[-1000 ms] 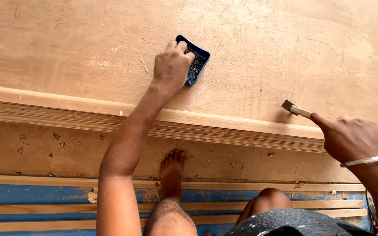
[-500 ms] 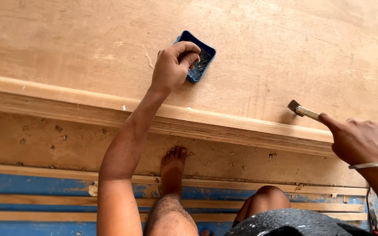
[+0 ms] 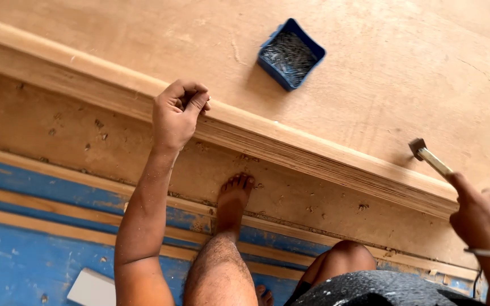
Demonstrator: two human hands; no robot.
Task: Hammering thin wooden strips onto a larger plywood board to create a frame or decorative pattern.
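The left hand [image 3: 177, 113] is curled tight over the edge of the wooden board [image 3: 370, 85], its fingers [image 3: 191, 97] pinched together. The blue tray of nails [image 3: 290, 54] sits just past them. The right hand [image 3: 483, 218] grips a hammer [image 3: 429, 157]

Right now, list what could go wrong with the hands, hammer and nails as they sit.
1. The left hand is pinched shut at the edge of the plywood stack; whether it holds a nail is too small to tell. A hammer blow there could hit the fingertips.
2. The bare foot rests right below that edge, so a dropped nail or a slipped hammer might land on it.
3. The blue tray of nails sits loose on the board; hammering could jolt it.
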